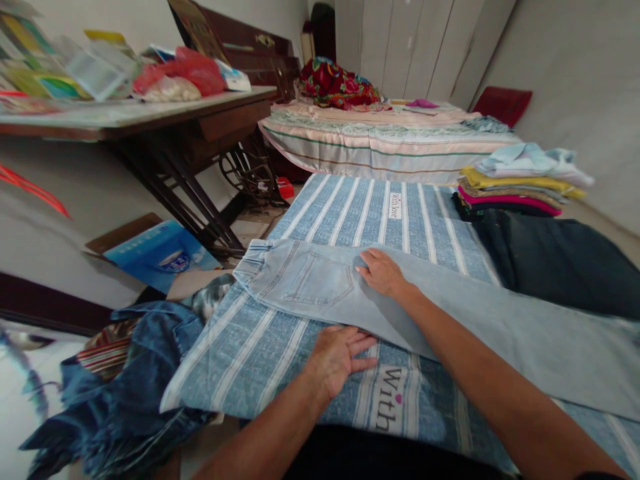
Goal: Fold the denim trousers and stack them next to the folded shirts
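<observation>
A pair of light blue jeans (435, 287) lies folded lengthwise across the striped cloth, with its gathered elastic waist at the left and a back pocket facing up. My right hand (384, 272) rests on top of the jeans just beside the pocket, fingers slightly bent and apart. At the near edge of the jeans is my left hand (341, 357), its fingers stretched out and spread. Some of its fingertips touch or slip just under the denim edge; exactly which I cannot tell.
Dark folded trousers (560, 260) and a stack of folded clothes (520, 180) lie at the right. Rumpled dark jeans (135, 373) hang in a heap at the lower left. A cluttered sewing-machine table (240, 100) stands left; a bed (400, 143) is behind.
</observation>
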Tool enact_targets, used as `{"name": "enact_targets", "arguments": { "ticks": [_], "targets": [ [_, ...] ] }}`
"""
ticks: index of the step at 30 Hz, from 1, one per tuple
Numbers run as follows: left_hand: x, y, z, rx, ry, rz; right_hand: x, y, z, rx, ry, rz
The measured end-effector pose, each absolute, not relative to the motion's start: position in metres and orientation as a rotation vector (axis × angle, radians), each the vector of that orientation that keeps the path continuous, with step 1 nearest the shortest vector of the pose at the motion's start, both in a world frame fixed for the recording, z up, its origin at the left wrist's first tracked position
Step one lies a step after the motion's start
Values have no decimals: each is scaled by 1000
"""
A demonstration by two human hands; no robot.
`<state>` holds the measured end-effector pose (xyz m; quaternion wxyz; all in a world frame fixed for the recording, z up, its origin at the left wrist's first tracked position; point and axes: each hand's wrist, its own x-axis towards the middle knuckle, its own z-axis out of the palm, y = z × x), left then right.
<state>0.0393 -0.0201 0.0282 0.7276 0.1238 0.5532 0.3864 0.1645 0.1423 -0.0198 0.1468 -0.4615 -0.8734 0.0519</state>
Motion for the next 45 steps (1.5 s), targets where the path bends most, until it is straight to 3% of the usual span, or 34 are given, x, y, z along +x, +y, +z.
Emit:
{"name": "enact_targets", "arguments": {
  "ticks": [36, 45],
  "targets": [
    [112, -30, 15, 232, 1223, 875, 208, 153, -21, -1270, -2576, 119],
    [151, -32, 4, 215, 1046, 839, 204, 155, -26, -1252, -2572, 154]
  ]
}}
